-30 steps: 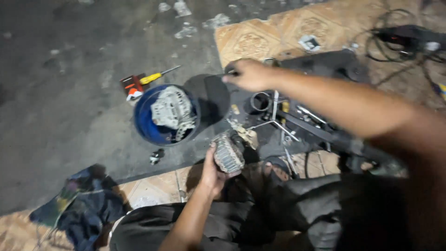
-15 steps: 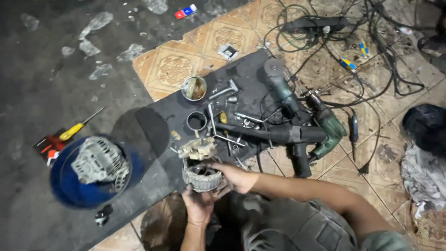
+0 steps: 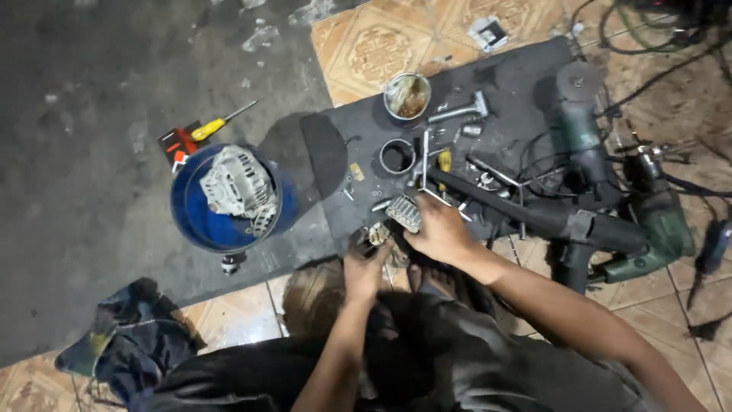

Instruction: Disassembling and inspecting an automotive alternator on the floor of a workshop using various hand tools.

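Note:
My right hand grips a ribbed grey metal part at the near edge of a dark mat. Just to its left, my left hand closes on a small metal piece at the mat's edge. The two hands almost touch. Left of them stands a blue bucket with a silver alternator resting on its top.
On the mat lie a tin can, a black ring, a socket wrench and loose bolts. A green angle grinder, a green drill and cables crowd the right. A yellow screwdriver and a dark cloth lie to the left.
The view has shifted right and closer. Both hands earlier held a round ribbed part together at the mat's edge; now the right grips a ribbed part and the left a small piece.

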